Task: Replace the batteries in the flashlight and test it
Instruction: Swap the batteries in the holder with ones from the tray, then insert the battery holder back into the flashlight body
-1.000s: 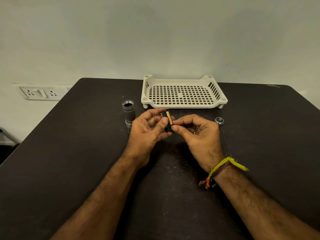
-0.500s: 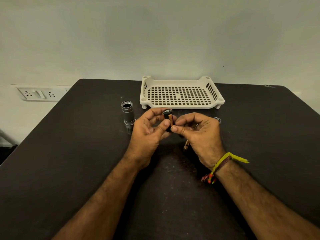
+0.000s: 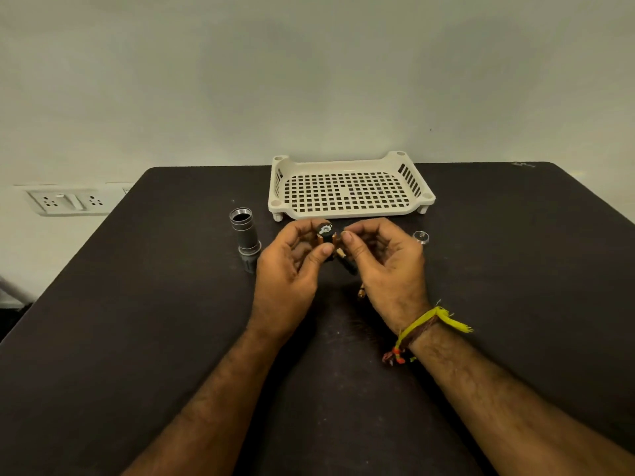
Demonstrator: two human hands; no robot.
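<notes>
While my left hand [image 3: 292,269] is pinching the black cylindrical battery holder [image 3: 325,235] upright between thumb and curled fingers, my right hand [image 3: 385,266] is gripping a copper-and-black battery [image 3: 347,263] just beside it. Another battery [image 3: 361,291] is lying on the dark table [image 3: 137,338] under my right palm, the grey metal flashlight tube [image 3: 244,235] is standing left, and the cream perforated plastic tray [image 3: 347,192] is sitting beyond.

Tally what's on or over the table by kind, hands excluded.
Flashlight body: 1
Battery holder: 1
Loose batteries: 2
End cap: 1
Tray: 1
Total: 6
</notes>
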